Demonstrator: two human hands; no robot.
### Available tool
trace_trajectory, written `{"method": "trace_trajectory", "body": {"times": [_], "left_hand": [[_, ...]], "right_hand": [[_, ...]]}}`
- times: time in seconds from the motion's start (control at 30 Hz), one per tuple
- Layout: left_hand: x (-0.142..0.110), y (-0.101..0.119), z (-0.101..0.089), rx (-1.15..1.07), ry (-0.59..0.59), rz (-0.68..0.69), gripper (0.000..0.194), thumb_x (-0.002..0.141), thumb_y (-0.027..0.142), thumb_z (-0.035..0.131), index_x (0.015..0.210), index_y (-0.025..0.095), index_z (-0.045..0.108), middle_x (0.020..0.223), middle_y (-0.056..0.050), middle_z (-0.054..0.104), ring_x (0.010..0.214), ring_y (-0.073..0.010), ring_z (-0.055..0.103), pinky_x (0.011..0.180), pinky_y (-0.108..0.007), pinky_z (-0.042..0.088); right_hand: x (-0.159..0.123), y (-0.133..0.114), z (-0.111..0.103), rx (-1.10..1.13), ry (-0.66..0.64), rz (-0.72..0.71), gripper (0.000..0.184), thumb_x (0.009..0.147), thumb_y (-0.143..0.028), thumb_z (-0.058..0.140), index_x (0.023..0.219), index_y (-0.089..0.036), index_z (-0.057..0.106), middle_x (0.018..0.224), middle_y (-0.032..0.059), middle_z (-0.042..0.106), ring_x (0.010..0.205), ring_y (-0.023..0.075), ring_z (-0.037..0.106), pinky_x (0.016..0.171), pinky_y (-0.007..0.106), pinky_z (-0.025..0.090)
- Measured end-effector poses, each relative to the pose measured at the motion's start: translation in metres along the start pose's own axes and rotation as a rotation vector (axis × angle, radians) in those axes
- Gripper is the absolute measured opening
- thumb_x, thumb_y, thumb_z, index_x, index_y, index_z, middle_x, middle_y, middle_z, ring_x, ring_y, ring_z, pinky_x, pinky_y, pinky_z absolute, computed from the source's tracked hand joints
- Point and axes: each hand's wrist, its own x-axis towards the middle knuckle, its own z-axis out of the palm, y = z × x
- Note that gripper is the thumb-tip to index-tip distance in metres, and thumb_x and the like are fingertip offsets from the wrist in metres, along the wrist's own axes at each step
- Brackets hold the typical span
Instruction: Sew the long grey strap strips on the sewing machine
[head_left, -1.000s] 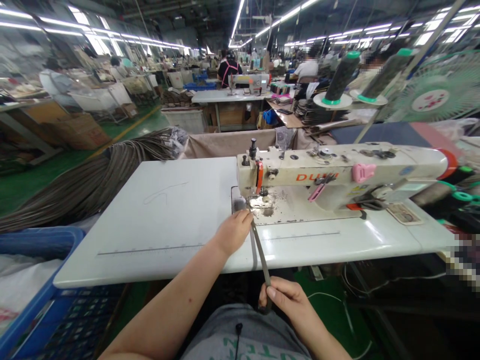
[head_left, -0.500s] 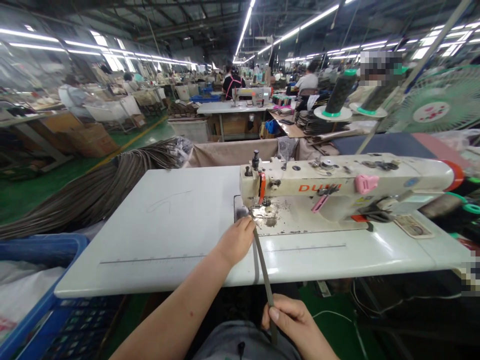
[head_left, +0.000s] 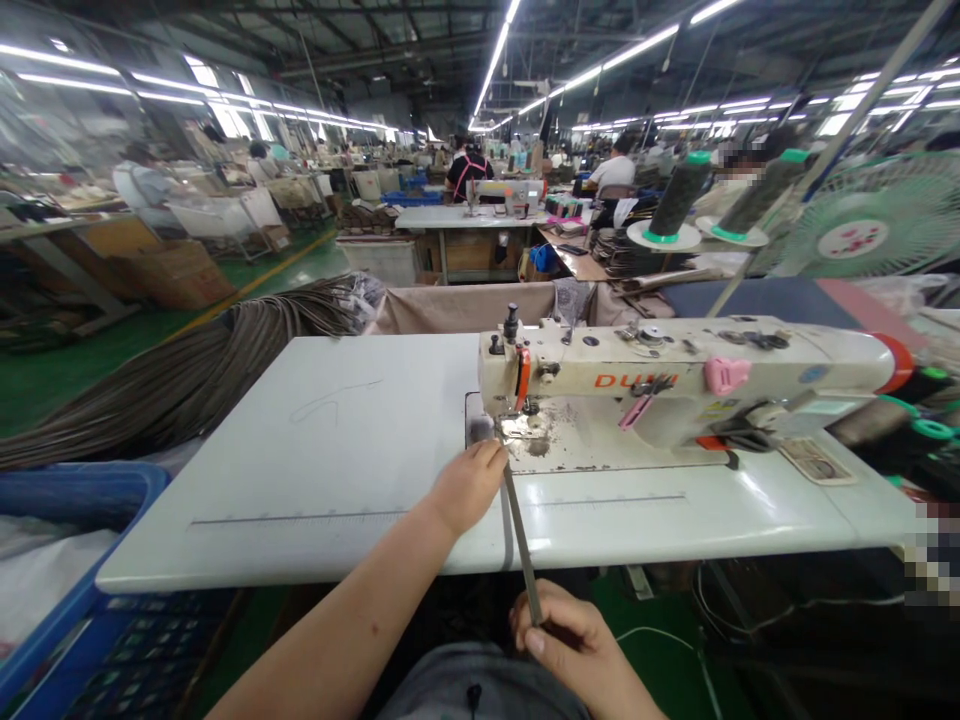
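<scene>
Fingers of the left hand (head_left: 469, 487) press a grey strap (head_left: 520, 540) flat beside the presser foot (head_left: 517, 428) of the sewing machine (head_left: 675, 385); the right hand (head_left: 574, 645) pinches its tail below the table (head_left: 315, 440); fingertips risk the needle; uneven pull could skew the seam.

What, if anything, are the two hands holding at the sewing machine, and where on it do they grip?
A narrow grey strap: the right hand pinches its near end below the table edge, and the left hand presses its far end beside the needle.
</scene>
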Motion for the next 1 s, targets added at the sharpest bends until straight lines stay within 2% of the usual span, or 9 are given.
{"method": "trace_trajectory", "body": {"times": [0.1,0.2,0.43,0.63,1.0], "left_hand": [[0.001,0.000,-0.001,-0.014,0.006,-0.004,0.020,0.101,0.014,0.049,0.116,0.016,0.062,0.126,-0.014,0.068,0.120,-0.0236,0.067,0.111,-0.039,0.053],[0.001,0.001,-0.002,-0.015,0.007,-0.001,0.019,0.101,0.014,0.050,0.116,0.016,0.062,0.124,-0.013,0.069,0.120,-0.0239,0.067,0.111,-0.039,0.054],[0.001,0.000,-0.003,-0.032,0.007,-0.010,0.019,0.100,0.013,0.050,0.114,0.016,0.062,0.126,-0.014,0.068,0.120,-0.0245,0.067,0.111,-0.042,0.054],[0.001,0.000,-0.002,-0.022,0.008,-0.006,0.019,0.100,0.014,0.052,0.115,0.013,0.063,0.126,-0.016,0.068,0.118,-0.0254,0.067,0.109,-0.040,0.055],[0.000,0.000,-0.002,-0.027,-0.024,-0.028,0.017,0.100,0.014,0.051,0.111,0.016,0.064,0.125,-0.014,0.068,0.117,-0.0240,0.068,0.108,-0.040,0.055]], "right_hand": [[0.000,0.004,0.001,0.012,0.094,0.073,0.033,0.094,-0.053,0.071,0.094,-0.022,0.081,0.089,0.0077,0.074,0.086,0.0234,0.066,0.080,0.034,0.049],[-0.001,0.008,0.002,0.111,0.115,0.158,0.037,0.094,-0.056,0.070,0.104,-0.022,0.078,0.081,0.0064,0.076,0.074,0.0213,0.065,0.073,0.033,0.049],[-0.002,-0.002,0.004,0.076,0.052,0.116,0.040,0.096,-0.053,0.068,0.081,-0.018,0.077,0.076,0.0060,0.073,0.075,0.0213,0.066,0.074,0.032,0.048],[-0.005,-0.006,0.004,0.089,0.059,0.118,0.038,0.097,-0.051,0.068,0.081,-0.018,0.079,0.076,0.0053,0.072,0.075,0.0202,0.066,0.075,0.031,0.049],[-0.004,-0.008,0.005,0.049,0.053,0.112,0.041,0.096,-0.052,0.068,0.077,-0.018,0.078,0.073,0.0050,0.071,0.073,0.0198,0.064,0.073,0.030,0.048]]}}
